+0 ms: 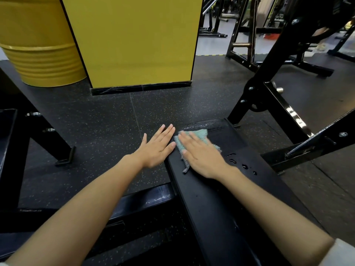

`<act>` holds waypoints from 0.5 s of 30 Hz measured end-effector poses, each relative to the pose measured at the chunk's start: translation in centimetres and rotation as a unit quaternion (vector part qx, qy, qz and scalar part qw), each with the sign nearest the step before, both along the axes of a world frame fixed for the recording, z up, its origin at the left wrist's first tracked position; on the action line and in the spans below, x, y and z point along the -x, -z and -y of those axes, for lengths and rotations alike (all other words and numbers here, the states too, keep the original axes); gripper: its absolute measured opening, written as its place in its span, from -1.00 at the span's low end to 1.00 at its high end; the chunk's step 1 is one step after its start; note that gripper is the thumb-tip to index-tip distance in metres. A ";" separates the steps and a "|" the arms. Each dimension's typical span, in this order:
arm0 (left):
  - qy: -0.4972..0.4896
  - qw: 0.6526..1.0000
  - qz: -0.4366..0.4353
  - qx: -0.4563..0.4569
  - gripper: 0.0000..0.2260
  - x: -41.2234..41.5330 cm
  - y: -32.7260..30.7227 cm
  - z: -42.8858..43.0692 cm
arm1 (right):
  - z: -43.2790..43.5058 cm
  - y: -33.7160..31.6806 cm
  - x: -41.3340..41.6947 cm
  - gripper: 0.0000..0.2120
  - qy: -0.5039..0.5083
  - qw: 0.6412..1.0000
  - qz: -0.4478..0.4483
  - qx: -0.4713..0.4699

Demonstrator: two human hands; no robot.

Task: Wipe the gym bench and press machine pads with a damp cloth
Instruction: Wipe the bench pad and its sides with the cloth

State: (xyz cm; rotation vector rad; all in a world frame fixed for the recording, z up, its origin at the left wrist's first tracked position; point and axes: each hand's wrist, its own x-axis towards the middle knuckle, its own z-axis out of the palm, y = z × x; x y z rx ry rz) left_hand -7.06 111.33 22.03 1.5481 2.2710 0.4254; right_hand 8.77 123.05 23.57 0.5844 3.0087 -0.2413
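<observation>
1. Two bare forearms reach forward from the bottom corners of the view, and a pale sleeve shows at the right elbow.
2. The black bench pad runs away from the viewer, slanting a little to the left, between the two arms.
3. Water drops sit on the pad just right of the right wrist, and the far end of the pad shines wet.
4. The right hand lies flat, palm down, on the cloth, with its fingers straight and slightly spread, pressing it onto the pad rather than gripping it.
5. The cloth is pale green with a frayed grey edge, and it lies near the far end of the pad, showing past the fingertips and along the thumb side of the hand.
6. The left hand is flat too, fingers straight and close together, at the pad's left edge. It holds nothing, and whether it touches the edge or hovers over the floor is hard to tell.
7. Dark speckled rubber floor lies around the bench.
8. A black steel frame rises on the right.
9. Beyond stands a yellow pillar with a black base, and a yellow drum is to its left.
10. More gym machines stand far back on the right, too dim to make out.
</observation>
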 end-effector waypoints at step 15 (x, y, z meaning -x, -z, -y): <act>-0.006 0.996 0.085 0.022 -0.53 1.5 -1.6 -0.4 | 3.6 -0.5 0.7 -0.48 -0.014 0.998 -0.013 0.053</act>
